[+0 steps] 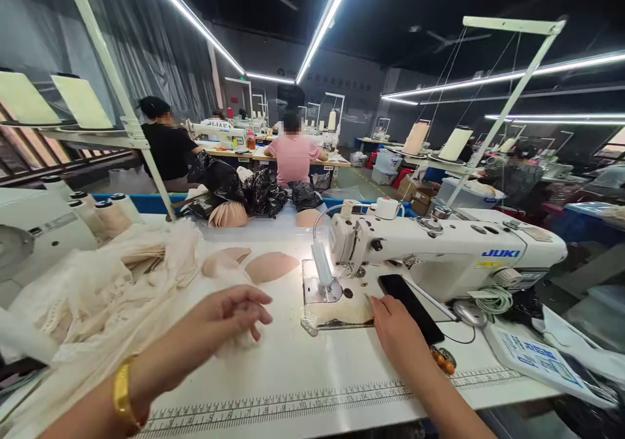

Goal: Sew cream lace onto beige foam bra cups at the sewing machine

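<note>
My left hand [234, 318] hovers over the white table [283, 367], its fingers apart and holding nothing. Below the needle area of the white sewing machine [454, 250] is a metal plate [322, 290], lit by a small lamp [321, 263]. My right hand [393, 322] rests at the right of the machine bed, its fingers bent together around something thin that I cannot make out. A black phone [413, 309] lies just beside it. Beige cup pieces [272, 266] lie beyond my left hand, next to a heap of pale lace fabric [112, 296].
A ruler strip [293, 401] runs along the front edge. Thread cones [114, 211] stand at the left. At the right are a white box [547, 361] and a coiled cable [493, 300]. Black bags [266, 191] lie behind the table; people sit farther back.
</note>
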A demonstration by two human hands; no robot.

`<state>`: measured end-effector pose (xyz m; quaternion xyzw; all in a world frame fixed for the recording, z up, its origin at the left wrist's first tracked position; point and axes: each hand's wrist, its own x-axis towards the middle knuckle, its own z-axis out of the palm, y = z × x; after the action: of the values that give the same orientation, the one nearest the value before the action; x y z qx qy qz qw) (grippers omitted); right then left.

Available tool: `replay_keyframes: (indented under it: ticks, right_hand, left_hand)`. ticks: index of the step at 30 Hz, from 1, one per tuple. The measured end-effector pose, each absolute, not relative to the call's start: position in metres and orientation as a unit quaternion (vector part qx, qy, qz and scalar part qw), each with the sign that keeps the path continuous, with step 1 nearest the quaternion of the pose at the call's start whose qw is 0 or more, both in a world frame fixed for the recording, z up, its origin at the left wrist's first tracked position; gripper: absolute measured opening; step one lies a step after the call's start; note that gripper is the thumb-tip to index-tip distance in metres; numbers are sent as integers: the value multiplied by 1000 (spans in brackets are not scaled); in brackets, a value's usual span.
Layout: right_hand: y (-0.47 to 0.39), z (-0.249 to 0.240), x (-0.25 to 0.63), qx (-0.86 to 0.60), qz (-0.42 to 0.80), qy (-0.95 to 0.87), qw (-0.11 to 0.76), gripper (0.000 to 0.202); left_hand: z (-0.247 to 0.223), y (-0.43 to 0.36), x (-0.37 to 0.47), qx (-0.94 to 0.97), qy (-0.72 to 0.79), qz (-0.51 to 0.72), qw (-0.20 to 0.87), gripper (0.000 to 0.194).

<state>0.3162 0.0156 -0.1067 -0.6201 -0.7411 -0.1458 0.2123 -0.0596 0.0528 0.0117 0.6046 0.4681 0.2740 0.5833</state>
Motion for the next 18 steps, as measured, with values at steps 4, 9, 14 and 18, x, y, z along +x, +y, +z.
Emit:
replay_keyframes:
  ticks: [4,9,14,18]
  right_hand:
    - [1,-91,295,-615,-10,-740,273,21]
    - [-28,-60,240,-530,266,-742,314,29]
    - [-23,-65,207,-451,78,-827,326,22]
    - [-13,-70,186,-419,-116,-834,340,25]
  left_hand:
    - [-20,29,-22,585,383,217,681,66]
    - [-26,31,-14,557,337,230,724,81]
    - [-24,28,-13,544,319,239,738,85]
    - [-28,24,-10,543,314,230,744,91]
